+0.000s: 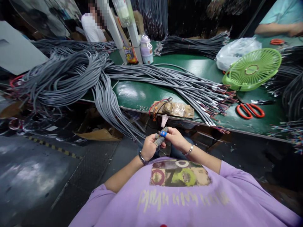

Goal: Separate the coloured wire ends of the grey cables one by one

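Note:
My left hand (149, 147) and my right hand (175, 138) meet in front of my shirt, just below the table's front edge. Grey wrapping covers some fingertips, and a blue band (163, 134) sits on a right finger. Both hands are closed, fingertips pinched together; whatever lies between them is too small to make out. Just beyond them, a taped cardboard block (181, 110) with thin red and black wires rests at the table edge. Grey cables (151, 74) lie across the table, their stripped coloured ends to the right; another bunch (107, 104) hangs over the edge to my left.
On the green table (130, 91) are orange-handled scissors (250, 111), a green fan (254, 67), a plastic bag (236, 52) and a lilac bottle (147, 49). Black cable bundles (189, 45) lie behind. People sit at the far left and far right. A cardboard box (100, 134) stands below.

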### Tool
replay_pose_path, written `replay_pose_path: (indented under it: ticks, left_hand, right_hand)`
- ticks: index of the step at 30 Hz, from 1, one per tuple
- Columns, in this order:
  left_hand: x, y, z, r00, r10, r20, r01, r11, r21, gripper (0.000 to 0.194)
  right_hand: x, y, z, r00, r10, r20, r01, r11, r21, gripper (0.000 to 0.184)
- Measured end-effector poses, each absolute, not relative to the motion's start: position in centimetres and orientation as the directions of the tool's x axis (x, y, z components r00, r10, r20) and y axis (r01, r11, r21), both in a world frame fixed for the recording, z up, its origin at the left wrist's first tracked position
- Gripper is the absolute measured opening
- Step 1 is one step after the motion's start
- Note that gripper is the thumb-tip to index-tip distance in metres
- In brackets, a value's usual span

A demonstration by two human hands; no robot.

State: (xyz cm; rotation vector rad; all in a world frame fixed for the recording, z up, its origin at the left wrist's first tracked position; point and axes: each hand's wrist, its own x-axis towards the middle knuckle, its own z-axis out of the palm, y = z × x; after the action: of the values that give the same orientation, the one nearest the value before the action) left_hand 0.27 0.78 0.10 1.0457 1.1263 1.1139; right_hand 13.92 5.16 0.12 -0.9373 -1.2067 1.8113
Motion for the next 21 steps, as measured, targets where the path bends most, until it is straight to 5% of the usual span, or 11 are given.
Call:
replay_pose_path:
  ticks: [6, 13, 21]
  left_hand:
    - [0.36, 0.72, -0.28, -0.019, 0.993, -0.120, -0.214, 0.113, 0.970, 0.023]
    - [0.34, 0.74, -0.17, -0.035, 0.994, -0.108, -0.242, 0.096, 0.966, 0.022]
    - [0.39, 0.62, -0.38, -0.031, 0.998, -0.054, -0.175, 0.048, 0.983, 0.023]
  right_hand:
    - [14.27, 5.11, -0.51, -0.316, 0.928, -0.196, -0.168, -0.258, -0.951, 0.039]
    - [14.82, 4.90, -0.52, -0.383, 0.888, -0.254, -0.249, -0.364, -0.897, 0.035]
    - [14.27, 5.20, 0.17, -0.431, 0.881, -0.192, -0.201, -0.302, -0.932, 0.029]
